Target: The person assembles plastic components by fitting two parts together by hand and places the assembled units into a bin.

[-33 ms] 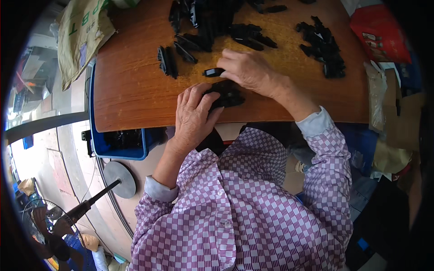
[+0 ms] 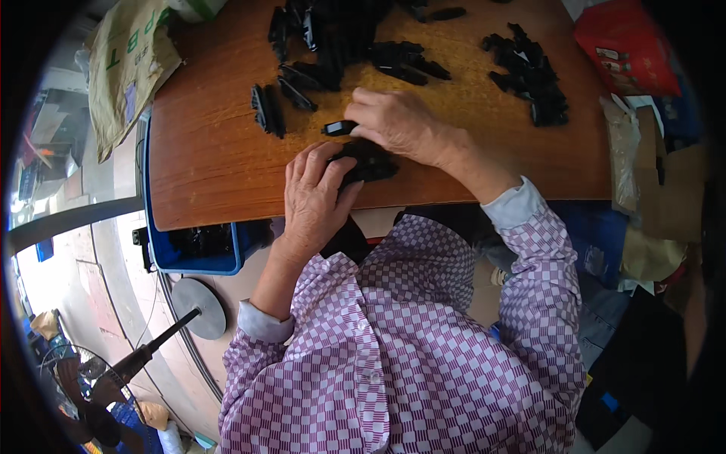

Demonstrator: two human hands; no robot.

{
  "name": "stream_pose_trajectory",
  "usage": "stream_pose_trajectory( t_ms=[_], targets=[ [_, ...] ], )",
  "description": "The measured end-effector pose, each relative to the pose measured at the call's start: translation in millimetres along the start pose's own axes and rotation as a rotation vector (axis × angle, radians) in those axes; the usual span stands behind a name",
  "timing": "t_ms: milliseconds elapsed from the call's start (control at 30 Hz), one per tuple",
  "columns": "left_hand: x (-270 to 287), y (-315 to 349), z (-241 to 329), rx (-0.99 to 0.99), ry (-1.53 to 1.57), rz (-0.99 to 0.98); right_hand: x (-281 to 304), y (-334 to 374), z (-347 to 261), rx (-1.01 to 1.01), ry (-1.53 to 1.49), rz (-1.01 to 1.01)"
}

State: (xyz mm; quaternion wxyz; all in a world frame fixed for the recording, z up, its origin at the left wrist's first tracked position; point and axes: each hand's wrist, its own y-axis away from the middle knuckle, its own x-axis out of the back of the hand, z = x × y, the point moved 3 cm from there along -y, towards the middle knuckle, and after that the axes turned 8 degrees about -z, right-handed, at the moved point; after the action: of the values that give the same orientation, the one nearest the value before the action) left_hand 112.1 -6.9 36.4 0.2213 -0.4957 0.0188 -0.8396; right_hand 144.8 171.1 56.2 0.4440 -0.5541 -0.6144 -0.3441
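Note:
Near the front edge of the wooden table [image 2: 212, 181], my left hand [image 2: 314, 185] closes over a small stack of black plastic parts [image 2: 374, 163]. Its thumb lies along the near side of the stack and its fingers cover the left end. Just above, my right hand [image 2: 397, 127] pinches a small black plastic piece [image 2: 338, 129] with a pale, shiny face pointing left. The fingertips hide the rest of that piece. Farther back lies a heap of similar black parts [image 2: 340, 45], with a short row of them [image 2: 267, 111] to its left.
Another cluster of black parts [image 2: 529, 76] lies at the right. A printed sack [image 2: 125, 76] hangs over the left corner, and a red bag [image 2: 624, 49] sits past the right edge. Below the table's left side stands a blue bin [image 2: 238, 253] holding black parts. A fan [image 2: 83, 386] is at lower left.
The whole view has shifted slightly, so the table and hands appear a little farther left. Both hands keep their holds on the same black parts.

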Motion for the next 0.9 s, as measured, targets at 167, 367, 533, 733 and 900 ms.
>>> stream_pose_trajectory(
  t_ms=[167, 367, 533, 733, 900],
  targets=[
    [0, -1, -1, 0.046, -0.032, 0.019, 6, 20, -5, -0.046, -0.139, 0.172],
    [1, 0, 3, 0.046, -0.05, 0.035, 50, 130, 62, -0.554, 0.057, 0.421],
    [-1, 5, 1, 0.025, -0.055, 0.069, 64, 194, 103, -0.798, 0.346, 0.368],
    [-3, -2, -1, 0.046, -0.119, 0.046, 62, 204, 144, -0.774, 0.397, 0.335],
    [-5, -1, -2, 0.072, -0.102, 0.058, 73, 205, 160, -0.677, 0.337, 0.39]
  ],
)
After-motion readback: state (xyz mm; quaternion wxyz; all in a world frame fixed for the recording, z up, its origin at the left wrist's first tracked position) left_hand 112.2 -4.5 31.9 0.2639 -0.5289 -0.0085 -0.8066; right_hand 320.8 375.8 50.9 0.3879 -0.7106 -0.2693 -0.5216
